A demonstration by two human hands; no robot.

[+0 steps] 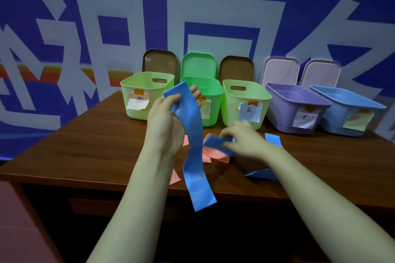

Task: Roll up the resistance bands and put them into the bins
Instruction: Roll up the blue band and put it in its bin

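Holding blue resistance band (193, 134) up, likely to straighten it | your left grip (164, 121) clasps top | right grip (241, 139) pinches blue strip (215, 144)

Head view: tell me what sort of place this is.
Probably a makeshift indoor sorting station: a wooden table against a blue banner with large white characters, a row of paper-labelled bins, and a blue band in the left hand.
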